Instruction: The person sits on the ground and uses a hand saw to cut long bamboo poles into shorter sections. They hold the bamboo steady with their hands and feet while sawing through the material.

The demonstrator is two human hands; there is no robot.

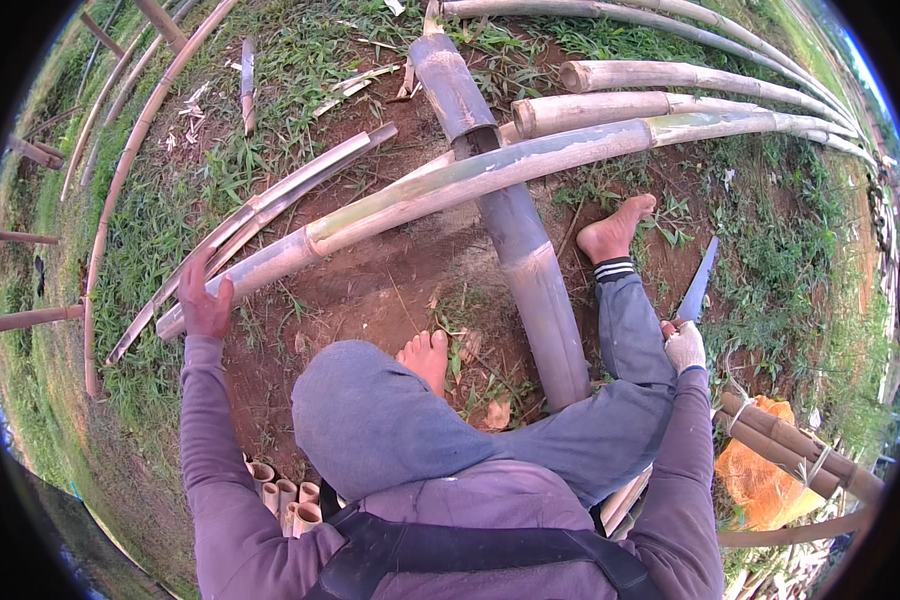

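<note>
A long bamboo pole slants across in front of me, resting over a thick grey bamboo log. Its near left end lies under my left hand, whose fingers are stretched out and apart. My right hand, in a pale glove with fingertips showing, is closed around the handle of a handsaw. The saw's blade points up and away, right of my bent leg, apart from the pole. Most of its handle is hidden by the hand. Beside the pole's left end lies a split bamboo length.
More bamboo poles lie at the far right. Short cut bamboo tubes stand by my left hip. An orange sack sits at the right beside tied bamboo pieces. My bare feet rest on soil, with grass around.
</note>
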